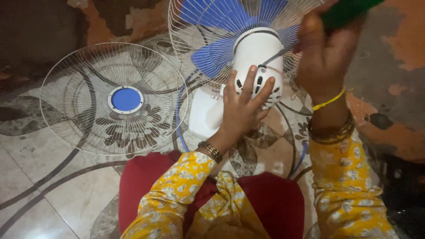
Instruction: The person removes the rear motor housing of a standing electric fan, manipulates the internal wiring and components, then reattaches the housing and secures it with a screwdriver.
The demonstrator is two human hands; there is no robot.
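Observation:
A white fan motor housing (pixel 256 53) lies on the floor with blue blades (pixel 212 57) and a rear wire guard (pixel 199 31) behind it. My left hand (pixel 243 104) rests flat on the vented back of the housing, fingers spread. In my right hand (pixel 323 53) is a green-handled screwdriver (pixel 343 13), its metal tip touching the housing near the top of the vents. The white fan base (pixel 204 113) sits under my left hand.
A detached front wire guard (pixel 115 99) with a blue centre disc lies flat on the patterned tile floor (pixel 44 177) at the left. A blue cable (pixel 178 119) runs beside the base. A peeling wall (pixel 389 66) stands at the right. My red-clad lap fills the bottom.

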